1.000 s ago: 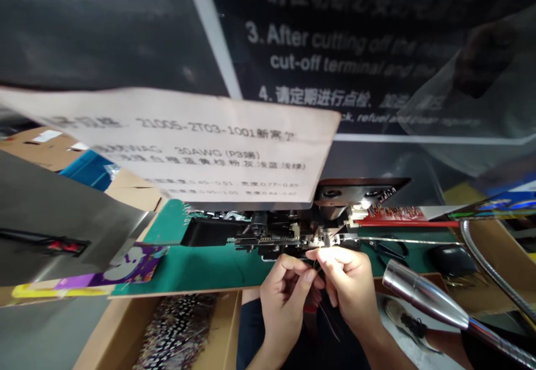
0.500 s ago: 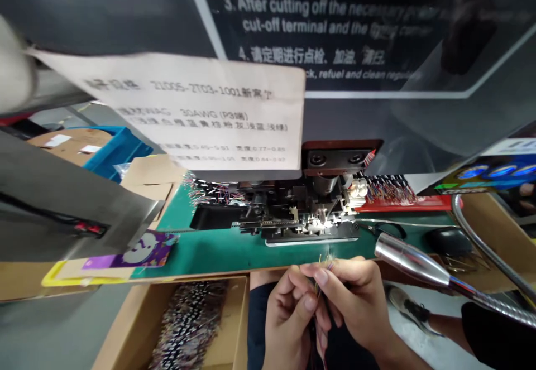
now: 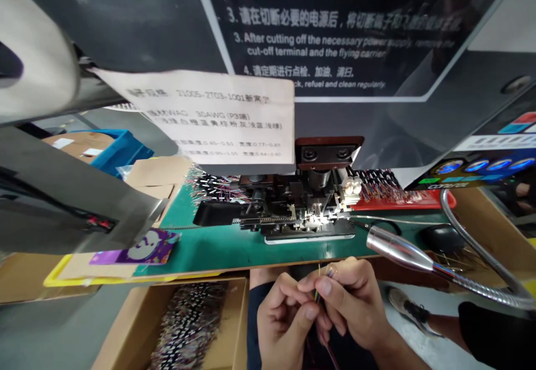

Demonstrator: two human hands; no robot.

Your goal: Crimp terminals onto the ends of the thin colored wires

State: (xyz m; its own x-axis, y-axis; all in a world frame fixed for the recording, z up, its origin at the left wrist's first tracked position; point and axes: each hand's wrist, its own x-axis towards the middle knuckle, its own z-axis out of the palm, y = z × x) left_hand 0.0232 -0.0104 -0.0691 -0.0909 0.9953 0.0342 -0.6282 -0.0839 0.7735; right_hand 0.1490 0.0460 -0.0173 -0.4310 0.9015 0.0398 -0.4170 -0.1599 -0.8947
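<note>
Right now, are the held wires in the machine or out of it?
Out: the left hand and right hand hold the wires, and green tabletop shows between wires and machine.

The one camera sits on the person's head. It looks forward and down. The machine [image 3: 146, 18] is very close and fills the top. The green worktop [image 3: 234, 247] shows lower down. At the bottom, it sees the left hand [image 3: 282, 322] and right hand [image 3: 355, 297] from above, and looks down into a box [image 3: 238, 317].
</note>
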